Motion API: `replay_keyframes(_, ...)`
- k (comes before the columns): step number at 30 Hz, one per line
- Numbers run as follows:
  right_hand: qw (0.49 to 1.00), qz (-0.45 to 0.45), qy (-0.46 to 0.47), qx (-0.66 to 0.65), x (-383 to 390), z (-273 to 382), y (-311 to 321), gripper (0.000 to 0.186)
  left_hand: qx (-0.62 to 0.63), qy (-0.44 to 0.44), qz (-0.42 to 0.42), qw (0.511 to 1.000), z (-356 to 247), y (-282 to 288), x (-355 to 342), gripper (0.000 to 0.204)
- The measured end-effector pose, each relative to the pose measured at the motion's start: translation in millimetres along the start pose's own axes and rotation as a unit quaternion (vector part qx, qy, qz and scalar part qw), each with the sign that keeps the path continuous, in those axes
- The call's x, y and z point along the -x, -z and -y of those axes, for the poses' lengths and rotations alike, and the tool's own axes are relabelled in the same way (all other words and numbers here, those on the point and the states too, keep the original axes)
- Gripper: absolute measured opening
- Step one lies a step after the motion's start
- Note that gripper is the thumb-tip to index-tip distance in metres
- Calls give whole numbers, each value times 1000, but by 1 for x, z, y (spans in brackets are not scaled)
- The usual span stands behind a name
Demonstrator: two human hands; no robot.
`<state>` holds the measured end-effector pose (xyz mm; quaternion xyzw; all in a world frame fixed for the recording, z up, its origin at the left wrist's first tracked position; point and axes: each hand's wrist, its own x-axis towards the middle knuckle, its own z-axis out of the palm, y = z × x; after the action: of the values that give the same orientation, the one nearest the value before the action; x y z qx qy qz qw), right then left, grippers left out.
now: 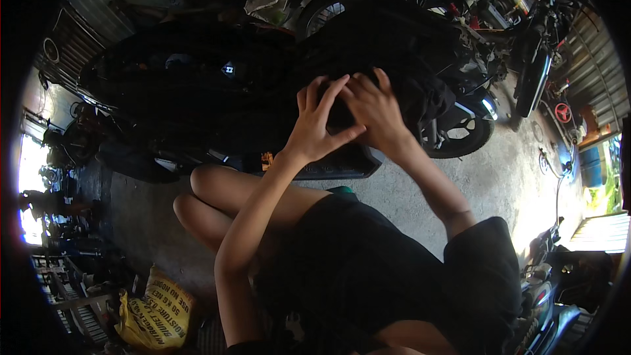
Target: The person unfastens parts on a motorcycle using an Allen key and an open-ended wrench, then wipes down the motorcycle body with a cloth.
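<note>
A dark motorcycle (177, 105) stands across in front of me, its body deep in shadow. Both my hands reach over its middle, close together. My left hand (317, 125) has its fingers spread and its thumb stretched toward the right hand, with nothing visible in its grasp. My right hand (376, 115) lies palm down with fingers apart, its fingertips near those of the left. Dark surface or cloth (430, 98) is around and under the hands; whether the fingertips touch it I cannot tell. A wheel (460, 135) shows below at the right.
More motorcycles, one with a visible wheel (325, 10), crowd the far side. A yellow sack (158, 312) lies at the near left on the concrete floor (411, 200). Corrugated metal walls (595, 52) close the sides. A red round part (562, 113) is at the right.
</note>
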<state>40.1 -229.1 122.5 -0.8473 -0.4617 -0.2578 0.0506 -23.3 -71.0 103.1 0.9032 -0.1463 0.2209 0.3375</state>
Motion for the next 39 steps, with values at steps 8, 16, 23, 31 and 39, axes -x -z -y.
replay_keyframes(8,971,-240,-8,15,32,-101,37,45,-63,-85,-77,991,-43,-38,-60,75)
replay_keyframes(16,944,-243,-155,-162,52,-55,11,50,72,-81,-141,984,-19,-54,-72,52)
replay_keyframes(23,918,-275,-234,-162,75,-22,-9,76,7,-113,-108,988,-12,-44,-38,66)
replay_keyframes(31,930,-233,-256,-126,82,-33,-29,68,-14,-157,-120,980,-22,-43,-40,34)
replay_keyframes(39,856,-402,-296,-133,65,-43,43,56,20,-293,-172,940,-67,-22,-102,44)
